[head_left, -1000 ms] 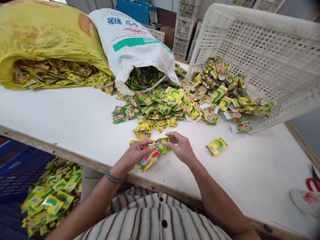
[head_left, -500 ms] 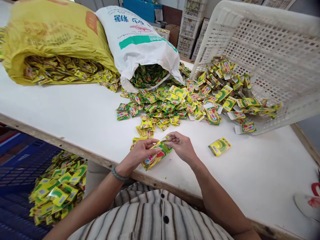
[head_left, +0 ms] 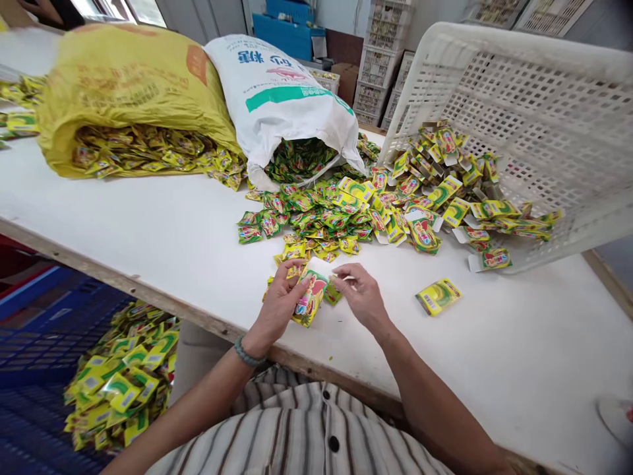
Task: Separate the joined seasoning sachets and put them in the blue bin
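Note:
In my left hand [head_left: 283,300] is a small printed candy box [head_left: 310,298], its red, green and yellow face up and its white end flap [head_left: 320,266] raised. The thumb lies across the front of the box. My right hand [head_left: 363,297] is closed in a pinch at the box's right side, close to the flap. Just under its fingertips shows a green sachet [head_left: 333,294], partly hidden by fingers and box. Yellow sachets [head_left: 293,252] lie right behind my left hand, and a pile of green sachets [head_left: 316,211] spreads beyond them.
A white crate [head_left: 499,86] tipped on its side spills candy boxes at right. Behind the piles lie a yellow sack [head_left: 133,79] and a white sack [head_left: 291,99], both with sachets in their mouths. One yellow box [head_left: 438,296] lies apart. A blue crate [head_left: 34,343] stands low at left.
The box has turned more upright in my left hand, and its white flap now stands up. My right hand has drawn slightly right and down. The whole view has shifted a little.

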A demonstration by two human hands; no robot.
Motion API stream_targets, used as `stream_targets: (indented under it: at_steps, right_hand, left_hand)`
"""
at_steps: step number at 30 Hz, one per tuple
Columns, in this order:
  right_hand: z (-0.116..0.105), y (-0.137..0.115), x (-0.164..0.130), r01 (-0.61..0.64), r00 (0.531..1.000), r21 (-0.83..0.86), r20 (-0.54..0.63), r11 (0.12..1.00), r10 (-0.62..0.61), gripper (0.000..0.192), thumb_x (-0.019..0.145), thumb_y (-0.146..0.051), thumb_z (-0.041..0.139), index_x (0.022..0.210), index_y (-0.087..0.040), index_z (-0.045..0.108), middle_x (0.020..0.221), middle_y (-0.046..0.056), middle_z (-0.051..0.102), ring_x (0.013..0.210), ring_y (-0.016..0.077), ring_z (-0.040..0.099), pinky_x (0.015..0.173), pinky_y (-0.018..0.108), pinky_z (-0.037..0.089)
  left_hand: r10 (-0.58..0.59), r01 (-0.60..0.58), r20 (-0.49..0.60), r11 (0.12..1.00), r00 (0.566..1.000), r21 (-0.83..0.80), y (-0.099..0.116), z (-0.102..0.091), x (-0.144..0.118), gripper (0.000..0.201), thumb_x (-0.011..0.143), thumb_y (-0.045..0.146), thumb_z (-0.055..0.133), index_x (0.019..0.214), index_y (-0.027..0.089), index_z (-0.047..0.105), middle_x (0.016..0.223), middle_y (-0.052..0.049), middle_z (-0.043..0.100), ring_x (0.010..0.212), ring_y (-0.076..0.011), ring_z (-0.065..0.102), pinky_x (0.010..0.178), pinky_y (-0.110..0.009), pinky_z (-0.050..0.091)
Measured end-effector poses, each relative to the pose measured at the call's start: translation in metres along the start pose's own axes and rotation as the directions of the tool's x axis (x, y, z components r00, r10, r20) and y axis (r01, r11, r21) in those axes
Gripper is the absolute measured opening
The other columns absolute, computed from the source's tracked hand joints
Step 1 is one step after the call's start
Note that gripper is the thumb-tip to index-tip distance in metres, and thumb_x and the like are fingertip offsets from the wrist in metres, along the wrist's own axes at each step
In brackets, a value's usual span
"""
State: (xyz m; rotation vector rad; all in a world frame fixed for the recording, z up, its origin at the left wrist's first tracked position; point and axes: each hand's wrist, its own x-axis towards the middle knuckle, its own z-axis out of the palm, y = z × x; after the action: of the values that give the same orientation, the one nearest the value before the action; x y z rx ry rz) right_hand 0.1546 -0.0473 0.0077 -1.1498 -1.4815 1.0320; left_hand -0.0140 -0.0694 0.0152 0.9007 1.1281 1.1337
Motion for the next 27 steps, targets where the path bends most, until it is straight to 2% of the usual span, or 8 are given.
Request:
stream_targets:
  at_steps: [3,7,9,13,17,19,23,27]
  right_hand:
    - [0.006,0.000,-0.003,-0.069,0.985,0.061,0.160,0.996,0.058,0.021,0.081,-0.038,0.063,0.088,-0.019,0.069,0.088,0.005,0.065,0.078,0.0154,0.060,0.070,0.027,0.049]
    - [0.008,0.000,-0.006,-0.144,0.954,0.063,0.273,0.988,0.121,0.025,0.082,-0.040,0.060,0.073,-0.017,0.065,0.068,0.000,0.057,0.064,0.0118,0.052,0.060,0.024,0.044]
    - [0.007,0.003,-0.006,-0.167,0.950,0.061,0.277,0.984,0.144,0.024,0.082,-0.040,0.060,0.078,-0.017,0.065,0.062,-0.003,0.052,0.058,0.0102,0.048,0.056,0.023,0.041]
    - [0.007,0.004,-0.006,-0.147,0.971,0.021,0.193,0.989,0.140,0.039,0.080,-0.037,0.062,0.115,-0.019,0.061,0.064,-0.005,0.058,0.054,0.0102,0.049,0.053,0.022,0.042]
    - [0.011,-0.003,-0.009,0.017,0.981,-0.048,0.194,0.999,-0.008,0.024,0.086,-0.035,0.058,0.096,-0.021,0.073,0.093,0.006,0.073,0.084,0.0174,0.064,0.079,0.030,0.050]
    - [0.013,-0.006,-0.010,0.017,0.982,0.004,0.188,1.000,-0.017,0.024,0.087,-0.037,0.057,0.085,-0.021,0.075,0.091,0.007,0.073,0.087,0.0188,0.065,0.080,0.031,0.050]
    - [0.016,-0.003,-0.009,-0.174,0.972,0.074,0.171,0.982,0.159,0.022,0.076,-0.039,0.069,0.078,-0.017,0.073,0.078,0.005,0.072,0.069,0.0158,0.063,0.064,0.027,0.049]
    - [0.014,0.002,-0.006,-0.351,0.926,0.195,0.216,0.916,0.309,0.030,0.069,-0.043,0.074,0.080,-0.015,0.074,0.073,0.003,0.072,0.064,0.0143,0.062,0.063,0.026,0.049]
  left_hand:
    - [0.002,-0.001,0.005,1.000,1.000,-0.029,-0.001,-0.004,-0.001,0.054,0.075,0.046,0.072,0.116,0.024,0.046,0.075,0.003,0.067,0.057,-0.0133,0.062,0.054,-0.022,0.047]
    - [-0.060,0.061,0.095,0.998,0.994,-0.005,-0.002,-0.007,-0.005,0.046,0.071,0.044,0.076,0.104,0.022,0.051,0.073,0.003,0.066,0.057,-0.0126,0.061,0.053,-0.021,0.045]
    - [-0.092,0.090,0.128,0.996,0.987,0.018,-0.002,-0.008,-0.007,0.046,0.070,0.044,0.076,0.100,0.021,0.052,0.069,0.004,0.066,0.055,-0.0125,0.060,0.052,-0.021,0.044]
    - [-0.095,0.097,0.081,0.995,0.992,-0.023,0.000,-0.007,-0.007,0.057,0.067,0.045,0.078,0.109,0.022,0.046,0.075,0.002,0.070,0.061,-0.0167,0.066,0.057,-0.025,0.049]
    - [-0.090,0.089,-0.010,0.994,0.996,-0.069,-0.002,-0.007,-0.006,0.064,0.060,0.043,0.083,0.106,0.022,0.044,0.066,0.005,0.067,0.055,-0.0168,0.065,0.054,-0.025,0.049]
    - [-0.082,0.080,-0.027,0.995,0.996,-0.065,-0.004,-0.007,-0.006,0.062,0.059,0.041,0.084,0.103,0.022,0.045,0.061,0.006,0.065,0.052,-0.0154,0.063,0.052,-0.023,0.047]
    - [-0.077,0.075,-0.033,0.996,0.996,-0.042,-0.007,-0.005,-0.008,0.055,0.062,0.041,0.082,0.102,0.020,0.049,0.060,0.005,0.065,0.052,-0.0149,0.063,0.052,-0.023,0.047]
    - [-0.107,0.106,-0.007,0.994,0.994,-0.016,-0.002,-0.002,-0.010,0.055,0.062,0.042,0.082,0.102,0.019,0.052,0.063,0.003,0.068,0.057,-0.0172,0.066,0.054,-0.025,0.050]
